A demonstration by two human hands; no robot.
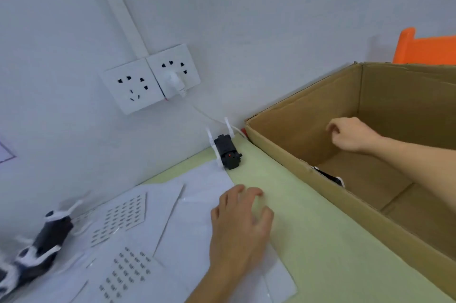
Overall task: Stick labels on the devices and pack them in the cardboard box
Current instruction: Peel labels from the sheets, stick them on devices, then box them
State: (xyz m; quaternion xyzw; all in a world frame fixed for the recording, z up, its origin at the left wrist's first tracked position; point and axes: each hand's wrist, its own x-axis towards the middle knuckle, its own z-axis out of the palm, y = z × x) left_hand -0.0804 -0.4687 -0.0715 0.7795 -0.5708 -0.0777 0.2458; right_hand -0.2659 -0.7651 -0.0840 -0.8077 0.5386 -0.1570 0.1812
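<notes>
While the right hand [350, 133] hangs over the open cardboard box [308, 105], its fingers [332, 127] loosely curled and holding nothing, the left hand [240, 223] lies flat on the tabletop [308, 241], fingers spread and relaxed across the edge of a white sheet [204, 189]. That flat palm seems to pin the papers in place and steady the person as they lean toward the box. A small black device [228, 152] with white arms sits at the back of the tabletop by the wall, just beside the box's near corner, within easy reach for the next labelling. More black-and-white devices [44, 238] lie blurred at the left edge, next to label sheets [125, 211] printed with rows of small stickers. Inside the box, a dark object [329, 176] shows against the near wall, probably a device already packed; most of it is hidden by the cardboard. Behind, a white plug [176, 81] sits in a wall socket [172, 68], its thin cable running down toward the device. An orange chair [424, 47] stands behind the box.
</notes>
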